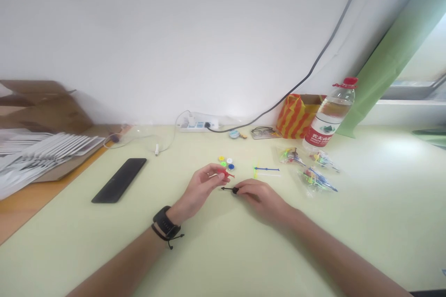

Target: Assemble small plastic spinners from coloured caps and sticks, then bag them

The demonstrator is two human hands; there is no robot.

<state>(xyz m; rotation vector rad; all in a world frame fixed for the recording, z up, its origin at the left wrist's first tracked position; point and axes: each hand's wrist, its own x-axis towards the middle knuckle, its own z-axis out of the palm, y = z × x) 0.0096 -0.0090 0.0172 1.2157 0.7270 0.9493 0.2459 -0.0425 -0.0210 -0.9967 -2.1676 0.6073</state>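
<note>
My left hand (204, 185) pinches a small red plastic piece (226, 174) between thumb and fingers, a little above the table. Close by on the right, my right hand (256, 192) is closed on a black plastic piece with an arrow-shaped tip (228, 189) that points left. The two pieces are apart. Just beyond my left hand lie several small round discs: a yellow disc (221, 158), a white disc (229, 161), a green disc (223, 164) and a blue disc (231, 167). To their right rest a blue stick (267, 169) and a thin yellow-green piece (255, 172).
Clear bags of colourful plastic parts (315, 178) lie at right, before a water bottle (327, 120) and a striped bag (296, 116). A black phone (119, 181) lies left. A power strip (200, 124) with cables stands by the wall. A cardboard box (45, 106) is far left.
</note>
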